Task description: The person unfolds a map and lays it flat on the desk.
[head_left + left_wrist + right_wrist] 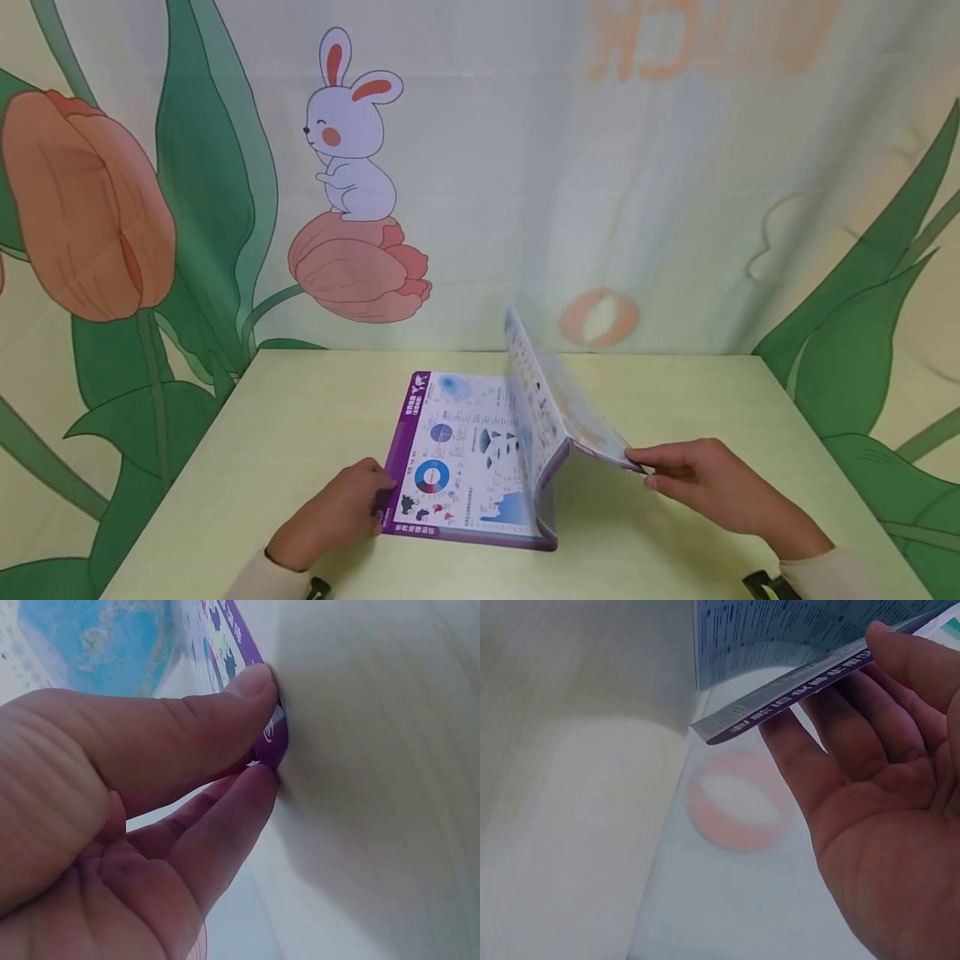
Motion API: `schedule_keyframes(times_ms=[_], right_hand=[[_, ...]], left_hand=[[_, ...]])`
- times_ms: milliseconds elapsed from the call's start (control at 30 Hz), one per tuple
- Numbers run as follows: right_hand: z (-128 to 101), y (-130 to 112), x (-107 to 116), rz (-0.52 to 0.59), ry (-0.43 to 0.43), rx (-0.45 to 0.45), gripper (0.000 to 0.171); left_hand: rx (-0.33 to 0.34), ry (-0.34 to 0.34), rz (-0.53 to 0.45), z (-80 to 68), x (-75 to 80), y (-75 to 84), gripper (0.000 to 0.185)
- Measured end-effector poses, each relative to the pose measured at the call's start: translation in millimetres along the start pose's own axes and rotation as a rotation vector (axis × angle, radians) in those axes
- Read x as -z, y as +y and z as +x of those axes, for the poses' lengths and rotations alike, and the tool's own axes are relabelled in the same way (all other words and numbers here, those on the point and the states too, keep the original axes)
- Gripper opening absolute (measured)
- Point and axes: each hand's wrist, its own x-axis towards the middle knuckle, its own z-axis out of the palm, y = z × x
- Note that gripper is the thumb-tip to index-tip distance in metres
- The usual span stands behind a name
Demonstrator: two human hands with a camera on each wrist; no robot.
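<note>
A folding world map with a purple border, printed charts and Chinese lettering stands partly unfolded on the table. Its left panel lies flat, while the middle rises to a crease and the right panel slopes down from it. At the near left corner, my left hand pinches the purple edge; the left wrist view shows thumb above and fingers below the map's corner. My right hand holds the raised right panel by its outer edge. In the right wrist view, its thumb lies over the map's edge, with fingers underneath.
The map is on a pale yellow-green table. Behind the table's far edge hangs a curtain printed with a rabbit, tulips and leaves. Dark straps show at both light sleeves.
</note>
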Motion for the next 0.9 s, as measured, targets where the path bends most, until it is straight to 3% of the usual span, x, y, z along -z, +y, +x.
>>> schedule_keyframes(times_ms=[200, 467, 900], right_hand=[[-19.7, 5.4, 15.0, -0.090, 0.070, -0.007, 0.036], [-43.5, 10.5, 33.8, -0.287, 0.168, -0.024, 0.038], [-82.1, 33.9, 38.7, -0.553, 0.345, 0.020, 0.043]], left_hand=[[0.018, 0.000, 0.044, -2.5, 3.7, -9.8, 0.045], [0.078, -0.019, 0.015, -5.5, 3.9, -23.1, 0.051], [0.104, -0.009, 0.005, -14.1, 14.7, -39.7, 0.050]])
